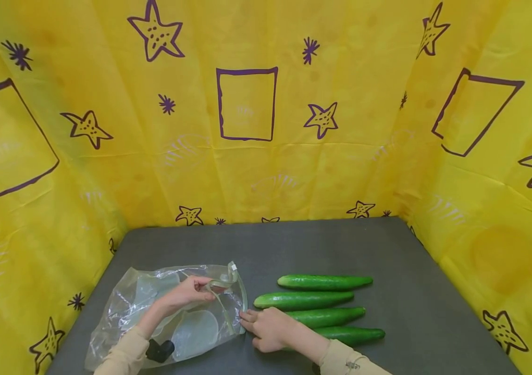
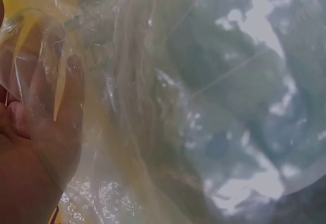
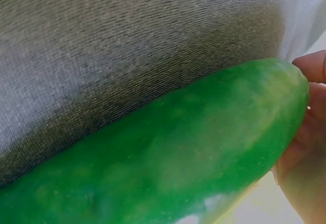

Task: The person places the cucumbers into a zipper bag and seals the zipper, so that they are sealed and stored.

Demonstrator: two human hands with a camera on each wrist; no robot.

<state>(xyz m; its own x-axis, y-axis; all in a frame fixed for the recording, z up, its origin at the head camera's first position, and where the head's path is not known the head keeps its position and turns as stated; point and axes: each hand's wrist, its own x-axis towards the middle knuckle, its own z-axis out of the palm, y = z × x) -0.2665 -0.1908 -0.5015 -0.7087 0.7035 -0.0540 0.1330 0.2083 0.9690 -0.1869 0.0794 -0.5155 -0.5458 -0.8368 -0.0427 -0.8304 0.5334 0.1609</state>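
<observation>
A clear plastic zip bag [image 1: 195, 333] with pale patches lies on the table's left side, its mouth facing right. My left hand [image 1: 190, 291] grips the upper layer at the mouth and holds it raised, so the mouth gapes. In the left wrist view, fingers [image 2: 71, 96] show through the clear film. My right hand [image 1: 270, 328] pinches the near corner of the mouth with its fingertips. Several green cucumbers [image 1: 324, 282] lie in a row to the right. The right forearm crosses over the nearest ones, hiding their left ends. A cucumber [image 3: 168, 137] fills much of the right wrist view.
The dark grey table [image 1: 331, 245] is enclosed by yellow cloth walls [image 1: 247, 172] drawn with stars and frames. A small black object [image 1: 160, 350] sits beside the left sleeve. A white slider [image 1: 234, 266] shows at the bag mouth's far corner.
</observation>
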